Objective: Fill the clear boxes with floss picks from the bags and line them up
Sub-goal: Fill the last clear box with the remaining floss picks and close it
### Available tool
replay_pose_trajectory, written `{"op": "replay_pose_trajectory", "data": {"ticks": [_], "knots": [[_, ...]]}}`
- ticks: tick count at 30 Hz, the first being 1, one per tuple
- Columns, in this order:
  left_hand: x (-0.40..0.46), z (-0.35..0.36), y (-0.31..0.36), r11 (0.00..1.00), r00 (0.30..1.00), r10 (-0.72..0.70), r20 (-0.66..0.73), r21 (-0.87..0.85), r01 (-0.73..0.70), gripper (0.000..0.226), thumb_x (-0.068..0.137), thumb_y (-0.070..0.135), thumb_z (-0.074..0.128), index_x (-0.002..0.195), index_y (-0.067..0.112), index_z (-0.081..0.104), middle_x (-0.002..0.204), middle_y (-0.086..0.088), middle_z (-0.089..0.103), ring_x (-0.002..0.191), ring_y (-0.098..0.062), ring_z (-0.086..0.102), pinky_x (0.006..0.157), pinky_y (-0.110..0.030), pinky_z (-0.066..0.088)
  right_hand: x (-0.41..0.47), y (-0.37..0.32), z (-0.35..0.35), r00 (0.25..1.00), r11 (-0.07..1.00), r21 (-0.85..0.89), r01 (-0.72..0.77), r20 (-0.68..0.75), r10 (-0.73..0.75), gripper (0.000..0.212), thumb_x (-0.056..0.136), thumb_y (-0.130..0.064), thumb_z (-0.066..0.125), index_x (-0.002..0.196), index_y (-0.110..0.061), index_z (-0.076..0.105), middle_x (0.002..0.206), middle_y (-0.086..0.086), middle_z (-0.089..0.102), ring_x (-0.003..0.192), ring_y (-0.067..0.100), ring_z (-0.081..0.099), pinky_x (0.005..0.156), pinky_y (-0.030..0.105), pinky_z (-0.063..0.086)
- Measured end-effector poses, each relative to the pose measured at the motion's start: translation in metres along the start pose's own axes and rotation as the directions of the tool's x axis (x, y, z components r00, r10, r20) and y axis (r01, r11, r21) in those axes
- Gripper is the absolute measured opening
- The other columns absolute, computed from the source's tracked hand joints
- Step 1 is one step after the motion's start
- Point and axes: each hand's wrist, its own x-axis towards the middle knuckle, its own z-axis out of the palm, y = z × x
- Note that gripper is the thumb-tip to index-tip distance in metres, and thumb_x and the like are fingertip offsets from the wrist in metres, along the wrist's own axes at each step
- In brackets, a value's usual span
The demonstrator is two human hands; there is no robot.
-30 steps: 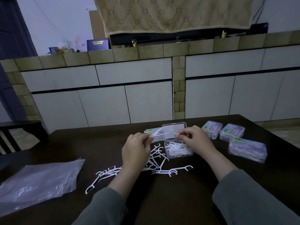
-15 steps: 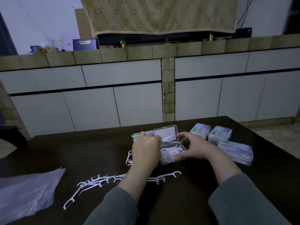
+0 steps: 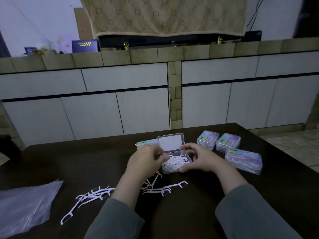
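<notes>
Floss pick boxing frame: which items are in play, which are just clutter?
In play: open clear box, loose floss picks, plastic bag, closed filled boxes, left hand, right hand.
Clutter: blue booklet, patterned cloth on the counter behind.

Dark counter. I see an open clear box of white picks standing on it between the hands, lid up. A closed box sits just beyond the left hand. Three closed boxes lie right of the right hand. Loose floss picks are scattered on the near side of the hands. A plastic bag lies flat, well left of the left hand.
</notes>
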Motion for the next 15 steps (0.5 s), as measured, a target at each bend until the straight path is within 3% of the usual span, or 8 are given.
{"op": "replay_pose_trajectory", "data": {"ticks": [3,7,13,15], "knots": [[-0.0062,-0.0062,-0.0067,0.994,0.985,-0.062,0.164,-0.079,0.076,0.030,0.083,0.052,0.067,0.107,0.034,0.061,0.096,0.016,0.063,0.086,0.000,0.057,0.064,-0.018,0.042,0.0021,0.0010,0.0022,1.000,1.000,-0.009,-0.007,-0.014,0.007,0.081,0.067,-0.032,0.087,0.134,-0.036,0.042,0.136,-0.012,0.053,0.082,-0.001,0.047,0.092,0.032,0.045],[-0.0074,-0.0048,-0.0030,0.997,0.994,-0.065,0.089,-0.032,0.068,0.015,0.088,0.041,0.065,0.101,0.034,0.069,0.086,0.016,0.062,0.077,0.000,0.054,0.056,-0.017,0.036,0.0040,0.0030,0.0044,1.000,1.000,-0.013,0.003,-0.015,-0.003,0.083,0.065,-0.034,0.088,0.134,-0.036,0.043,0.136,-0.012,0.054,0.077,-0.001,0.045,0.085,0.028,0.044],[-0.0039,-0.0027,0.0022,0.990,0.995,-0.088,0.050,0.111,0.082,0.017,0.093,0.029,0.056,0.101,0.035,0.070,0.105,0.010,0.068,0.096,-0.012,0.060,0.077,-0.028,0.050,0.0040,0.0024,0.0069,1.000,1.000,-0.005,0.013,-0.018,-0.013,0.084,0.063,-0.036,0.089,0.134,-0.035,0.044,0.136,-0.013,0.054,0.075,-0.002,0.044,0.081,0.026,0.043],[-0.0022,-0.0053,0.0018,0.987,0.996,-0.089,0.019,0.133,0.085,0.018,0.095,0.026,0.054,0.101,0.034,0.070,0.106,0.009,0.068,0.098,-0.014,0.060,0.078,-0.028,0.050,0.0029,0.0012,0.0077,1.000,1.000,-0.009,0.017,-0.011,-0.018,0.083,0.063,-0.036,0.088,0.135,-0.035,0.045,0.137,-0.013,0.054,0.074,-0.002,0.044,0.080,0.024,0.042]]}}
